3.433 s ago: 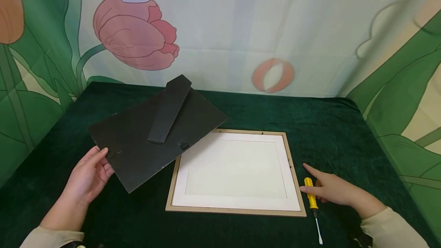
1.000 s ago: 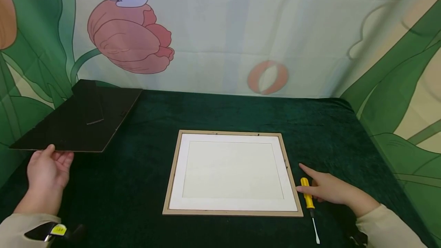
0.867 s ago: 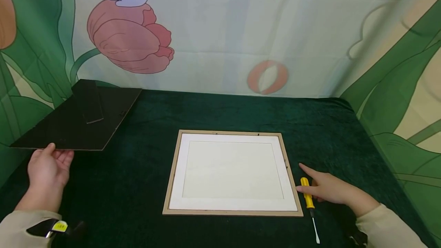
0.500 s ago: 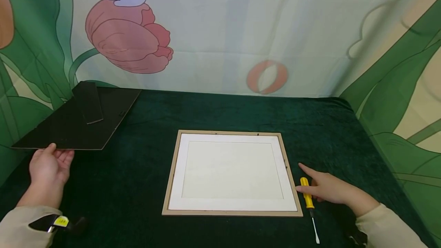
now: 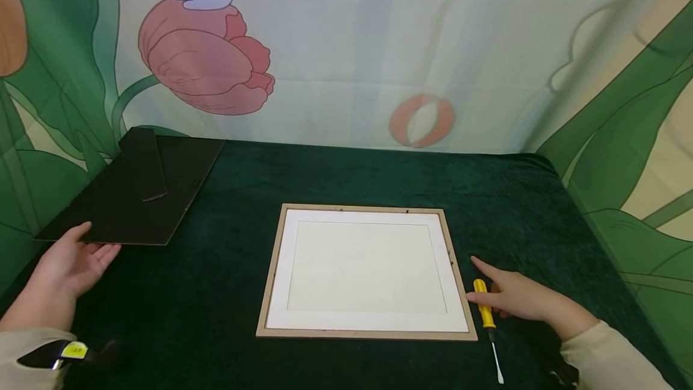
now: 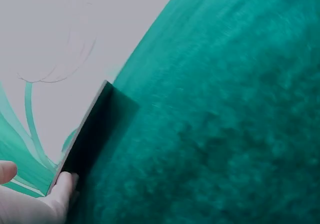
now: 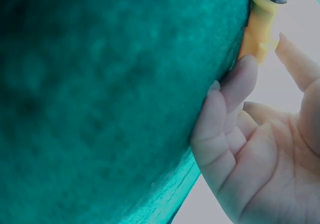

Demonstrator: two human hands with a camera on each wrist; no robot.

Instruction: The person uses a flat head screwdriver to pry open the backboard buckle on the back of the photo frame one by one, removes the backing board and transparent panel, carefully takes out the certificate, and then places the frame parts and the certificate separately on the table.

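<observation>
At the far left, the black picture frame backing board [image 5: 113, 215], with its stand leg [image 5: 143, 164], lies low over the cloth. My left hand [image 5: 67, 269] is at its near edge, fingertips under it. In the left wrist view the thumb [image 6: 7, 172] stands apart from the board [image 6: 89, 141]. A light wooden picture frame [image 5: 368, 334] lies in the middle, with a white mat and sheet [image 5: 368, 269] inside. Beside its right edge rests a yellow-handled screwdriver [image 5: 489, 319]. My right hand [image 5: 522, 297] rests there, index finger extended, thumb across the handle without gripping it.
Dark green velvet cloth [image 5: 211, 294] covers the table. A printed curtain [image 5: 325, 47] with a pink flower and green leaves hangs behind it and along both sides.
My left hand has carried the backing board from over the frame to the far left and lowered it. Just now its thumb has lifted off the board. The right hand stays put.
</observation>
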